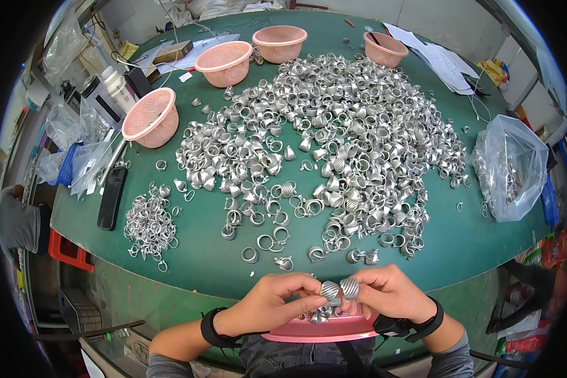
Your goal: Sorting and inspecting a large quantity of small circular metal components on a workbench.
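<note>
My left hand point(277, 301) pinches a wide silver ring point(329, 290) with slanted grooves between thumb and fingers. A second grooved silver ring point(350, 288) is held by the fingertips of my right hand point(394, 293). The two rings are side by side, nearly touching; I cannot tell whether they touch. Just below them, a pink basket point(321, 338) rests at my lap, with several silver rings point(322, 314) over it, partly hidden by my fingers. On the green table in front of my hands lie a few loose rings point(284, 263).
A large heap of silver rings point(372, 145) spreads over the green table point(189, 252). Thin small rings point(150, 223) form a pile at left, near a black phone-like object point(112, 198). Pink baskets point(151, 120) stand farther back; a clear plastic bag point(509, 167) sits at right.
</note>
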The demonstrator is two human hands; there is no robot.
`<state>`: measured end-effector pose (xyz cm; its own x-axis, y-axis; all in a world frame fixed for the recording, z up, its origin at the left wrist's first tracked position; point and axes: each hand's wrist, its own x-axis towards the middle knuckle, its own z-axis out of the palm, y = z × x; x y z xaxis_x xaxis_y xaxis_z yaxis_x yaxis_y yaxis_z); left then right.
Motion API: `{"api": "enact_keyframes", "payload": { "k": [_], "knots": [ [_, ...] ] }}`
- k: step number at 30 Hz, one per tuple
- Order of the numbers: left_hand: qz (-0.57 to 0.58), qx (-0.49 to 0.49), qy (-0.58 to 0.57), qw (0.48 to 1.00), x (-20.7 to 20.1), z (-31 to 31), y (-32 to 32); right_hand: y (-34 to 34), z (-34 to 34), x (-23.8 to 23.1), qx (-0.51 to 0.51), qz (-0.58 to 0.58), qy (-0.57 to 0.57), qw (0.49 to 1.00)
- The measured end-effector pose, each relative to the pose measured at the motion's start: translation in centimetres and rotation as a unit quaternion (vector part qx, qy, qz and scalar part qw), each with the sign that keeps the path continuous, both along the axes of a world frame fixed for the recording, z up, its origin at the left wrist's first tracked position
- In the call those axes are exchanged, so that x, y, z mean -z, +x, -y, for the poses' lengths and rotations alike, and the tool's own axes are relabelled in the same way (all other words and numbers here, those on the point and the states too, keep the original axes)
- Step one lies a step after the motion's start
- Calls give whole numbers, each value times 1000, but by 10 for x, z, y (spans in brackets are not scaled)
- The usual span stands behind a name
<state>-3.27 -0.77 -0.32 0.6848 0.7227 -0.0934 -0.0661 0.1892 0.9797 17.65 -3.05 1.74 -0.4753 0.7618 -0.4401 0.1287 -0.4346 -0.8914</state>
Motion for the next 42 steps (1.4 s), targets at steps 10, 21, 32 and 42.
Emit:
{"api": "enact_keyframes", "payload": {
  "k": [10,21,32,42],
  "knots": [
    [-220,200,342,892,11,4,-21,0,11,-8,-171,237,229,928],
    [-350,77,566,742,30,4,-8,-60,-89,18,-135,396,542,729],
    [-427,-41,473,770,-23,-51,-53,-12,-62,-3,-89,292,532,790],
    [-283,-16,434,855,7,-95,-43,41,23,0,130,136,231,954]
  ]
}}
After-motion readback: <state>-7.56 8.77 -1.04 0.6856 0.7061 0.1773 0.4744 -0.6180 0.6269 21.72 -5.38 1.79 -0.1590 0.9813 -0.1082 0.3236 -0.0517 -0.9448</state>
